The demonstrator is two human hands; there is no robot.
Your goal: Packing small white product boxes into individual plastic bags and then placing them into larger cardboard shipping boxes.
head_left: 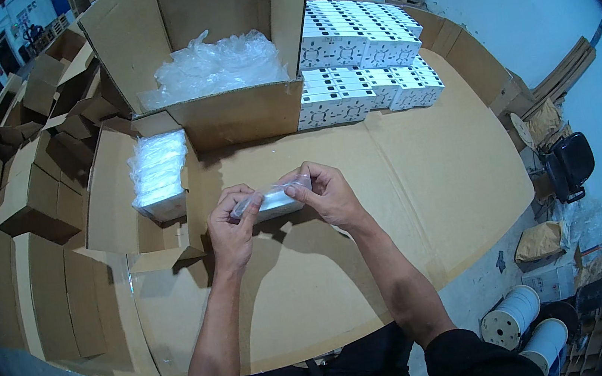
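Between my two hands is a small white box in a clear plastic bag (pixel 275 205), held just above the cardboard-covered table. My left hand (pixel 233 219) pinches the bag's left end, thumb and fingers closed on the film. At the other end my right hand (pixel 322 191) grips the plastic near its upper right corner. To the left, an open cardboard carton (pixel 109 204) holds a row of similar bagged white boxes (pixel 160 171). Behind it stands a larger open carton (pixel 240 116) full of loose clear plastic bags (pixel 218 66).
Stacked white printed boxes (pixel 367 52) stand at the back right of the table (pixel 434 171). Many empty cardboard cartons (pixel 34 190) crowd the left side. Wire spools (pixel 512 316) and a black chair (pixel 570 164) are on the floor at right.
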